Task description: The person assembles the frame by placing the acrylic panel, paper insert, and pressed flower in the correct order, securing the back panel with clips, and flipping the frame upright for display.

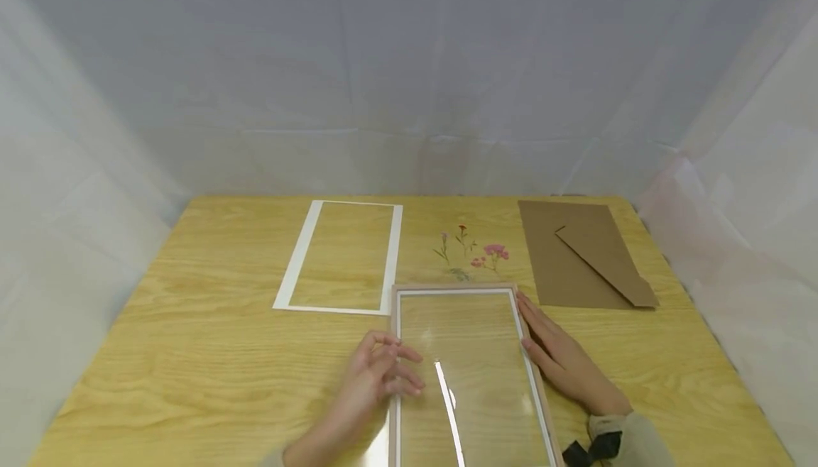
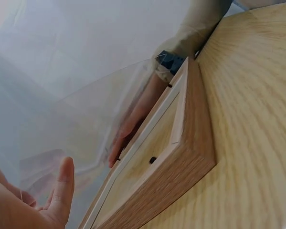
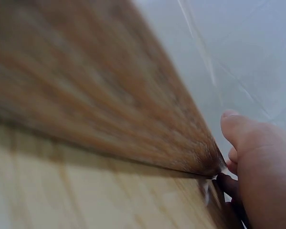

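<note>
A wooden picture frame [image 1: 535,382] with a white inner border lies at the table's near edge. Over it, a clear sheet [image 2: 92,114] slants upward in the left wrist view and catches glare in the head view. My left hand [image 1: 377,371] holds this sheet at its left side, thumb [image 2: 63,191] on one face and fingers partly seen through it. Along the frame's right side rests my right hand [image 1: 569,364], fingers extended against the outer edge. In the right wrist view, that hand [image 3: 264,167] is beside a frame corner; its fingertips are partly hidden.
A white mat border [image 1: 297,261] lies at the back left of the wooden table [image 1: 211,353]. Beyond the frame are several pressed flowers [image 1: 495,250]. A brown backing board [image 1: 575,275] with a stand flap lies at the back right. Pale sheeting [image 1: 409,77] surrounds the table.
</note>
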Available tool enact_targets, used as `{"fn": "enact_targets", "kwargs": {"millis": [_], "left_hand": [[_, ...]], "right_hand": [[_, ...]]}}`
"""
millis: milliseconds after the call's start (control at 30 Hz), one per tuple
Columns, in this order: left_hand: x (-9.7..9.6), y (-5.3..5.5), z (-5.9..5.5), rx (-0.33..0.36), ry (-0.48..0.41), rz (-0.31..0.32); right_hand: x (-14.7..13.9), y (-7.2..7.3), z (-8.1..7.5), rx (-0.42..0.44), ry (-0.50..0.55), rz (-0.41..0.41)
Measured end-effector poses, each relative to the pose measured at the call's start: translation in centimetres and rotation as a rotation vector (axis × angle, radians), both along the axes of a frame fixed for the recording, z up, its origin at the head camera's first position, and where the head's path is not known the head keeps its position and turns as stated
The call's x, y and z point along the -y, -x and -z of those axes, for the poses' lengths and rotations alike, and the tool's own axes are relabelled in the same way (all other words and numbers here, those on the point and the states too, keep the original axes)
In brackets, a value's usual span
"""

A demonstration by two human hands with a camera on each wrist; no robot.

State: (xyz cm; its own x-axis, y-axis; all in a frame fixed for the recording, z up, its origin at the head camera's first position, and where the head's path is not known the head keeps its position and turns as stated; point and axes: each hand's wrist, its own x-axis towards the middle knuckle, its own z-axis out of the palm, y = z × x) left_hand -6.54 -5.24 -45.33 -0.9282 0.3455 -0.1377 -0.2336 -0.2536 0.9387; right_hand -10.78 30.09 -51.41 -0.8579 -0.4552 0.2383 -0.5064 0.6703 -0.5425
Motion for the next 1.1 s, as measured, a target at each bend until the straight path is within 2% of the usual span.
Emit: {"fn": "enact_targets", "kwargs": {"millis": [133, 467, 633, 867, 1033, 1100], "left_hand": [[-0.6, -0.2, 0.1, -0.012, 0.034, 0.025], [-1.4, -0.8, 0.6, 0.010, -0.004, 0.032], [-1.7, -0.8, 0.7, 0.004, 0.015, 0.021], [-2.0, -0.8, 0.9, 0.037, 0.020, 0.000], [-1.7, -0.3, 0.8, 0.025, 0.093, 0.082], [-1.3, 0.1, 0.6, -0.021, 0.191, 0.141]], "right_hand": [[-0.1, 0.1, 0.2, -0.016, 0.003, 0.001], [0.0, 0.0, -0.1, 0.028, 0.007, 0.017], [0.0, -0.1, -0.2, 0.035, 0.002, 0.021], [0.0, 0.0, 0.0, 0.027, 0.005, 0.019], [-0.1, 0.1, 0.2, 0.008, 0.005, 0.015], [-0.2, 0.1, 0.2, 0.006, 0.006, 0.013]]}}
